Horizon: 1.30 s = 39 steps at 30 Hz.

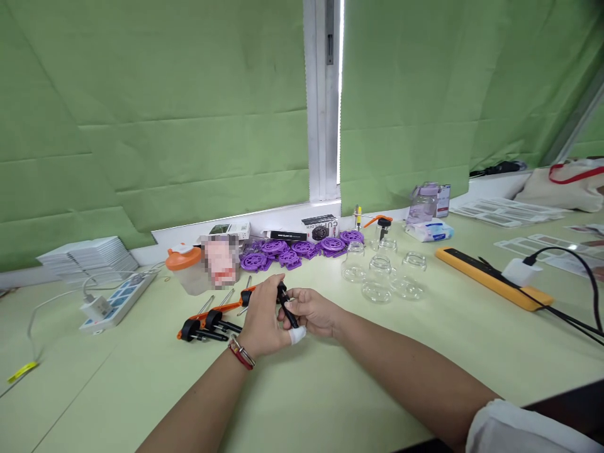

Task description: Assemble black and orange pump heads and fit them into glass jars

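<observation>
Left hand and right hand meet above the tabletop, fingers of both grasping a black clamp part held between them. More clamps lie just left of the hands. Glass jars stand beyond; purple discs lie near the wall.

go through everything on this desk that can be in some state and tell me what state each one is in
left hand: closed around a black tool part.
right hand: gripping the same black tool part.
orange clamps: lying flat on the table.
glass jars: lidless, mouths up.
orange-lidded container: lid on.
yellow power strip: white adapter plugged in.
white power strip: charger plugged in.
green blinds: drawn down.
</observation>
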Each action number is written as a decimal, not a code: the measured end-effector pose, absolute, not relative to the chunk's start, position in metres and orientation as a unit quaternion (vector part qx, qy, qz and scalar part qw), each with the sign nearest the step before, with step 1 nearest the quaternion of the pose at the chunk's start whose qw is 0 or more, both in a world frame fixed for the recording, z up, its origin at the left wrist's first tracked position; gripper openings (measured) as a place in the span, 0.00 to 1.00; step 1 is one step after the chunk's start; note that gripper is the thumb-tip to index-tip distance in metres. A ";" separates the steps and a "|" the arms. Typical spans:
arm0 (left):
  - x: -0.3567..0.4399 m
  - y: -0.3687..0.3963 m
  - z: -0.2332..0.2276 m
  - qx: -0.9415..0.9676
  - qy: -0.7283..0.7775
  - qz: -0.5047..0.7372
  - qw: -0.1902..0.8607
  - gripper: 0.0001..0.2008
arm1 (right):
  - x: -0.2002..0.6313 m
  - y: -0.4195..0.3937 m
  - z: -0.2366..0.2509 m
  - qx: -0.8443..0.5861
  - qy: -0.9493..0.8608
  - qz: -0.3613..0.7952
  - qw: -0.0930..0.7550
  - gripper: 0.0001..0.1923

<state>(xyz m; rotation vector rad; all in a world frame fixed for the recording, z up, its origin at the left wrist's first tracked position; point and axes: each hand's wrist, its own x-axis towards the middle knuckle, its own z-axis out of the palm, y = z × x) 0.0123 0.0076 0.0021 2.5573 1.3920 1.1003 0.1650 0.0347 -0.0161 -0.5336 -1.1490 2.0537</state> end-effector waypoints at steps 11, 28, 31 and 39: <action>0.005 0.004 0.019 0.793 0.463 0.325 0.227 0.41 | 0.202 0.090 -0.032 -0.478 -0.644 0.431 0.414 0.03; 0.005 0.002 0.030 0.557 0.470 0.210 0.652 0.22 | 0.198 0.107 -0.056 -0.467 -0.826 0.211 0.235 0.09; 0.003 0.003 0.030 0.531 0.473 0.207 0.672 0.20 | 0.198 0.106 -0.054 -0.460 -0.834 0.212 0.220 0.08; 0.003 0.005 0.030 0.525 0.480 0.209 0.670 0.19 | 0.196 0.095 -0.041 -0.465 -0.837 0.230 0.175 0.05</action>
